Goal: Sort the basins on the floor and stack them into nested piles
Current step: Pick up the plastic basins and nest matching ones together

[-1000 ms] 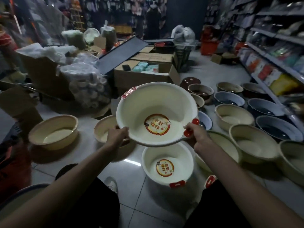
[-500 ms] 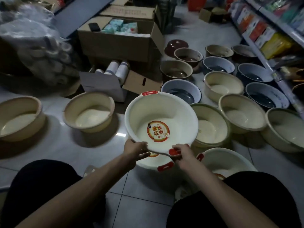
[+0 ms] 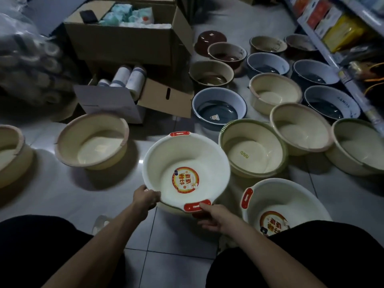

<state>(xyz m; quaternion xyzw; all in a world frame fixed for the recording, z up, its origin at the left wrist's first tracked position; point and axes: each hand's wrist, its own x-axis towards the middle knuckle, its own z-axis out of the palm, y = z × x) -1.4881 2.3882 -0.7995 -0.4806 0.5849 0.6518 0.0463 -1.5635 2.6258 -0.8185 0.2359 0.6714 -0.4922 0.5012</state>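
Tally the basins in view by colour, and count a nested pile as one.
White basins with red handles: 2, one of them held
Cream basins: 6
Dark blue basins: 4
Brown basins: 5, the far ones dim
Total: 17

- The left forearm (image 3: 99, 242) is bare and reaches from the lower left up toward the middle.
- The left grip (image 3: 146, 197) is curled on the near left rim of the basin (image 3: 187, 161), with its back facing up.
- The right forearm (image 3: 270, 252) is bare too and comes in from the lower right.
- The right grip (image 3: 216, 218) pinches the near handle (image 3: 195, 206), thumb on top and fingers below it.
- The two grips are near each other but not touching.
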